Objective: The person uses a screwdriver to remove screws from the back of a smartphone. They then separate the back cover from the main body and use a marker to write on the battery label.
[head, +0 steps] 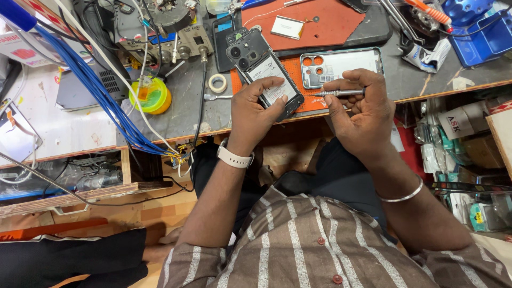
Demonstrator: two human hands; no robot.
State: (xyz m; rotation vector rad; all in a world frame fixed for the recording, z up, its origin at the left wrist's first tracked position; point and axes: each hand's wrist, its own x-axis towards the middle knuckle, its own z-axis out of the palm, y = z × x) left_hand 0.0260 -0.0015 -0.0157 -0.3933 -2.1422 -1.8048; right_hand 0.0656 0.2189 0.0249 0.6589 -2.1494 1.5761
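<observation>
Head view: at the counter's (176,114) front edge, the left hand (255,109) clamps its fingers (274,85) on an opened smartphone (264,72), back cover off, lying on an orange mat (314,101). The right hand (360,109) pinches a small screwdriver (341,93) just beside the phone's lower end.

The person is wearing a short-sleeved shirt (320,245) in brownish grey with pale vertical stripes, fastening down the front with small reddish buttons, filling the lower middle of the frame. Dark trousers (341,176) are showing above it, at the centre of the frame. A watch with a white strap (233,158) is sitting on the left wrist, and a thin silver bangle (402,196) is circling the right wrist. Both forearms are bare, and the hands (256,106) are wearing no gloves or rings.
</observation>
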